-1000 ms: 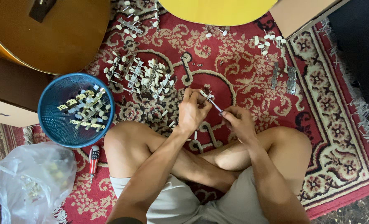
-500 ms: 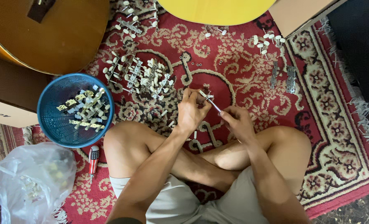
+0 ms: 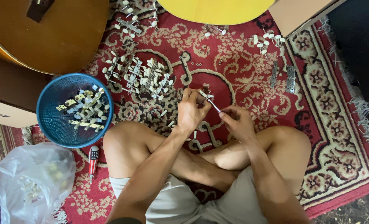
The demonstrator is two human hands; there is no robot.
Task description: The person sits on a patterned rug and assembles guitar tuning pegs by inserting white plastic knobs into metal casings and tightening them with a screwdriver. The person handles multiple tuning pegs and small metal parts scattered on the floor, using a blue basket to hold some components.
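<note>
Head view: we sit cross-legged on a red patterned rug (image 3: 329, 137), fitting a small guitar tuning peg.

Nearest us, our left hand (image 3: 191, 111) is closed around a small metal tuner part with a cream knob (image 3: 205, 95), while our right hand (image 3: 237, 121) pinches a thin metal screwdriver (image 3: 214, 107) set against it. We judge the work partly done: a round blue plastic basket (image 3: 52, 124) holds some finished-looking tuners, and a loose pile of cream-knobbed tuner strips (image 3: 141, 74) waits beyond, near a brown guitar body (image 3: 47, 33).
</note>
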